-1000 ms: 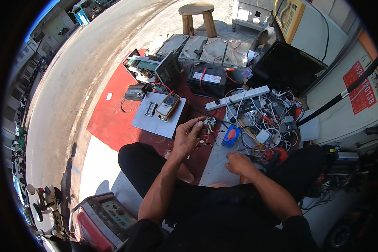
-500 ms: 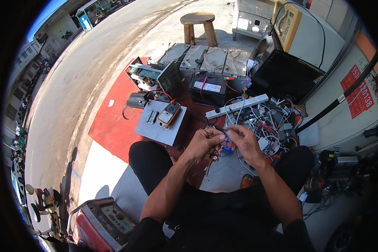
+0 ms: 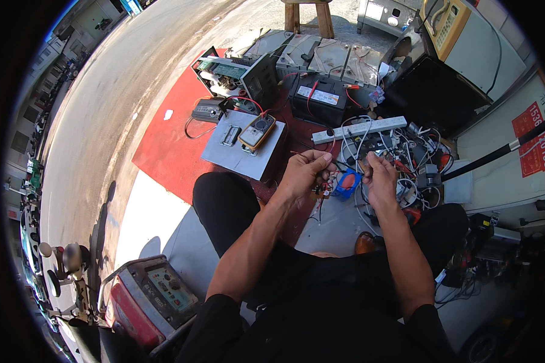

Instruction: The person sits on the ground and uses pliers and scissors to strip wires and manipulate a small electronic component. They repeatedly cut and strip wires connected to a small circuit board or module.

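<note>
My left hand [image 3: 309, 173] is closed, thumb and fingers pinched on a thin dark wire [image 3: 339, 162] whose end points towards the other hand. A short way to its right is my right hand [image 3: 381, 179], also closed, fingertips pressed together; whatever is between them is too small to make out. Below and between the hands lies a blue ring-shaped piece [image 3: 347, 184] among small parts and wires. A yellow-edged multimeter [image 3: 257, 132] rests on a grey metal box [image 3: 236, 158] beyond my left hand.
Tangled cables and adapters [image 3: 412, 160] lie beside my right hand, with a white power strip [image 3: 360, 129] behind. Farther back stand a black battery [image 3: 318, 100], an opened device [image 3: 239, 75] and several large grey batteries [image 3: 327, 57]. A red generator [image 3: 145, 296] sits at lower left.
My hands, together half a second ago, have drawn apart, the right one moving off to the right. The whole view has shifted, so the surroundings appear higher and farther right.
</note>
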The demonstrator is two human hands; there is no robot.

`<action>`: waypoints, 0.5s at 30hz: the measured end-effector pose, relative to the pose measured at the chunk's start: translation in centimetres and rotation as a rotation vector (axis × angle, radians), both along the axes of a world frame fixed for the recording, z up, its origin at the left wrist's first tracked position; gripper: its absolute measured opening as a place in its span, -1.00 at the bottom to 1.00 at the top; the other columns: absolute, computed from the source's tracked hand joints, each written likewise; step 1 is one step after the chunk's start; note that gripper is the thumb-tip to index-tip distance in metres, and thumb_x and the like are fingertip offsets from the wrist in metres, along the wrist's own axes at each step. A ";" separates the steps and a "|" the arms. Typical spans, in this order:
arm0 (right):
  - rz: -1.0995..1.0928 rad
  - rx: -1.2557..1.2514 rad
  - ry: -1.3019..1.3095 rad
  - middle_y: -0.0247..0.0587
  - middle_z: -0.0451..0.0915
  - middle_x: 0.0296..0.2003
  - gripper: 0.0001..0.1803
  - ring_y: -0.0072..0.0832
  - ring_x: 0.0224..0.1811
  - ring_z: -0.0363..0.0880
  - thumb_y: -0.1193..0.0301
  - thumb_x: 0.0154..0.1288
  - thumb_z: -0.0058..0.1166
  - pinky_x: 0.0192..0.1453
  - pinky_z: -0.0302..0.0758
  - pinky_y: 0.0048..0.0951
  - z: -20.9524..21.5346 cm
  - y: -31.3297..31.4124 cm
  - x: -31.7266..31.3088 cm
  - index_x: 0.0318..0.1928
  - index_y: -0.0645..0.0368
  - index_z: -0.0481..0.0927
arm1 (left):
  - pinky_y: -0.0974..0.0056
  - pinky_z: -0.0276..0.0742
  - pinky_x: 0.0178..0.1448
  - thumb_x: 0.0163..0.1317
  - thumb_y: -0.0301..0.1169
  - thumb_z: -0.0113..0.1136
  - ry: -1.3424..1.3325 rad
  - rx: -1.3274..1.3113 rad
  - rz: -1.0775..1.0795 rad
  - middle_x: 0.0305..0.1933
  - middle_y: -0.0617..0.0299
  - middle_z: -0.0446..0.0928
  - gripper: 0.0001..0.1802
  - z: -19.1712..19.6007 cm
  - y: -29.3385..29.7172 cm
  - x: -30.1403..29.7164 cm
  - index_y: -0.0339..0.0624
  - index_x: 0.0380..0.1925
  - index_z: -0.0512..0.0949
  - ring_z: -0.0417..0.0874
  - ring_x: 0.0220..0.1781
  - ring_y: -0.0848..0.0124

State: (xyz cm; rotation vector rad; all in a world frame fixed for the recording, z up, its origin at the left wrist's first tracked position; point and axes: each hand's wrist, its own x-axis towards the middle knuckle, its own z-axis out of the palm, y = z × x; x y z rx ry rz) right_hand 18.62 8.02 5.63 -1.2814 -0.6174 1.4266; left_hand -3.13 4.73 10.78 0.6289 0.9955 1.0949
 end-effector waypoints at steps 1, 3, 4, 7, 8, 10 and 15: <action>0.100 -0.083 -0.085 -0.39 0.60 -0.47 -0.80 -0.61 -0.51 0.53 0.32 0.55 0.29 -0.47 0.43 -0.55 -1.0 -0.8 0.5 -0.17 0.21 0.69 | 0.49 0.41 -0.33 0.56 -0.33 0.32 -0.046 -0.005 0.031 -0.30 0.28 0.73 -0.83 0.1 0.0 -0.4 -0.22 -0.13 0.66 0.56 -0.41 0.62; 0.309 -0.263 -0.201 -0.25 0.66 -0.28 -0.83 -0.52 -0.33 0.62 0.40 0.53 0.24 -0.33 0.54 -0.45 -3.2 -3.2 0.8 -0.04 0.25 0.68 | 0.48 0.46 -0.30 0.58 -0.34 0.28 -0.172 -0.019 0.077 -0.26 0.27 0.71 -0.84 0.2 0.3 -1.0 -0.21 -0.12 0.64 0.56 -0.36 0.60; 0.426 -0.367 -0.222 -0.14 0.69 -0.13 -0.77 -0.46 -0.19 0.68 0.44 0.51 0.21 -0.22 0.61 -0.38 -4.4 -4.7 0.4 0.07 0.29 0.68 | 0.48 0.46 -0.28 0.59 -0.34 0.27 -0.193 -0.010 0.088 -0.25 0.28 0.70 -0.84 0.2 0.4 -1.2 -0.20 -0.12 0.64 0.56 -0.35 0.60; 0.774 -0.401 -0.120 0.01 0.52 0.27 -0.38 -0.37 0.09 0.65 0.52 0.40 0.25 0.04 0.65 -0.27 -7.1 -7.9 -1.5 0.45 0.25 0.45 | 0.49 0.48 -0.19 0.61 -0.33 0.24 -0.298 0.005 0.128 -0.20 0.31 0.69 -0.85 0.0 0.6 -1.3 -0.18 -0.11 0.64 0.56 -0.29 0.58; 0.820 -0.398 0.021 0.00 0.44 0.34 -0.26 -0.37 0.14 0.63 0.53 0.38 0.27 0.08 0.64 -0.27 -7.7 -8.3 -2.3 0.53 0.21 0.34 | 0.49 0.48 -0.19 0.61 -0.33 0.24 -0.299 -0.004 0.144 -0.20 0.31 0.69 -0.85 -0.2 0.6 -1.3 -0.18 -0.10 0.64 0.56 -0.29 0.58; 0.890 -0.416 0.231 -0.02 0.29 0.47 -0.02 -0.39 0.23 0.59 0.55 0.32 0.33 0.17 0.63 -0.28 -8.2 -8.8 -4.2 0.67 0.12 0.12 | 0.49 0.48 -0.18 0.61 -0.32 0.25 -0.348 0.008 0.164 -0.20 0.31 0.69 -0.85 -0.6 0.7 -1.5 -0.17 -0.10 0.64 0.56 -0.28 0.57; 0.975 -0.271 0.400 -0.18 0.26 0.50 0.03 -0.43 0.31 0.52 0.60 0.25 0.37 0.22 0.61 -0.28 -8.2 -8.2 -7.9 0.65 0.03 0.11 | 0.51 0.54 -0.18 0.61 -0.32 0.24 -0.545 -0.002 0.133 -0.17 0.28 0.69 -0.84 -1.4 1.3 -2.2 -0.19 -0.07 0.64 0.57 -0.23 0.56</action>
